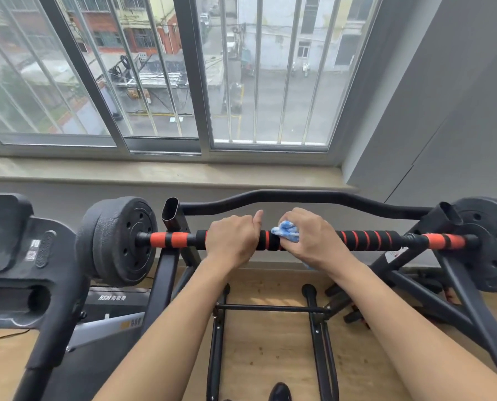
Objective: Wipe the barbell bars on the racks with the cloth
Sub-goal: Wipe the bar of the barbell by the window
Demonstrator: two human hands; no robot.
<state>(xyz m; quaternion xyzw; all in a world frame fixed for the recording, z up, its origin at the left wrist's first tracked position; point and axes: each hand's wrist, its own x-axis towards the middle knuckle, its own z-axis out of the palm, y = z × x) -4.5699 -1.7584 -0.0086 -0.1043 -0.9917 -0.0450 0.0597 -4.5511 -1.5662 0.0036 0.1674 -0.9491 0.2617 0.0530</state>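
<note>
Black foam with orange stripes wraps the barbell bar (pixel 366 240), which lies level across a black metal rack (pixel 172 256) in front of a barred window (pixel 195 73). Near the middle of the bar, the left hand (pixel 232 241) sits over the top, its fingers (pixel 217 250) curled round the foam in a firm grip and the thumb sticking up toward the other hand. Just beside it, the right hand (pixel 313 238) presses a crumpled blue and white cloth (pixel 287 231) against the bar; its fingers are bent over the cloth and hold it to the foam, so only a bunched corner shows between the two hands. Both forearms reach in from the lower edge of the view. Round black weight plates (pixel 120 241) are fitted on the left end of the bar, outside the rack upright, and another plate (pixel 490 244) sits on the right end. Behind the barbell a second black bar (pixel 299 196), bent in a shallow curve, spans the rack at a slightly higher level. Part of a treadmill (pixel 24 270) stands at the left, touching nothing on the rack as far as can be seen. Below, the rack's legs rest on a light wooden floor (pixel 270 351), and a pale stone windowsill (pixel 154 172) runs along the wall behind.
</note>
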